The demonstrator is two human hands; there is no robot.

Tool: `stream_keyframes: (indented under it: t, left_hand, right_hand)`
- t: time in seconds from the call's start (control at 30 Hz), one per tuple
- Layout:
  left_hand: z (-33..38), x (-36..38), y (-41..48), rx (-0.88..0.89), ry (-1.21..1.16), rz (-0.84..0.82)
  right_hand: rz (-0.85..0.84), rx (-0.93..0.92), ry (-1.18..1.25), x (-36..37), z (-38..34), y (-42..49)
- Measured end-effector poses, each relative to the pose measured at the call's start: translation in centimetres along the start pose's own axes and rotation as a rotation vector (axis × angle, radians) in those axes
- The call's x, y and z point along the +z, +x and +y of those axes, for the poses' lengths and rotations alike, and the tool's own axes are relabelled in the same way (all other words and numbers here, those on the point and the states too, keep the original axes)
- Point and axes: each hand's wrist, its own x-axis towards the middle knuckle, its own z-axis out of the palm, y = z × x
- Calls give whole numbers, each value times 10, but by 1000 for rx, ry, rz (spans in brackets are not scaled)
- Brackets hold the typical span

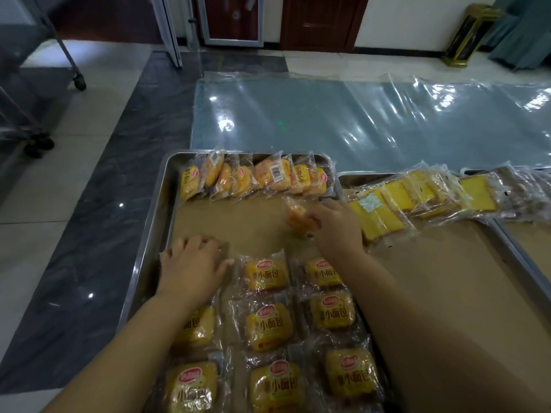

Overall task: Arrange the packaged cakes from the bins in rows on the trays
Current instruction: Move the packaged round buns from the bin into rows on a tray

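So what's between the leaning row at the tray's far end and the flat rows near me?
Head view: bare brown paper, with the left hand resting on it and the right hand holding one cake above it.

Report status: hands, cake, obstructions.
Left hand open, resting on the paper liner. Right hand grips one packaged cake above the liner's bare middle. Nothing in the way.

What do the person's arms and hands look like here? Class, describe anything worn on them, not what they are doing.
The left forearm and right forearm are bare as far as the frame shows, with no sleeve in view. The left hand and right hand wear no gloves, and no watch, bracelet or ring shows on either. The picture is too soft to judge the nails.
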Motion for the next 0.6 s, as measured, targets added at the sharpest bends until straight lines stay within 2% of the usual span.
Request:
stream_keyframes:
  t: [0.1,0.2,0.33,0.5,0.6]
  left_hand:
    - [-5,1,-7,-11,-35,-12]
    - [-9,1,-13,-1,-57,-8]
    - [-10,2,-19,17,-104,26]
    - [-11,3,-22,24,-122,57]
    - [-13,2,-24,-15,-79,73]
  right_hand:
    - [-123,-216,-3,1,-5,-14]
    - [-240,-305,-6,3,-4,-32]
    - [-351,-168,-52,4,3,-47]
    - [-196,82,-51,4,-6,-44]
    - [-204,201,-80,10,-17,-35]
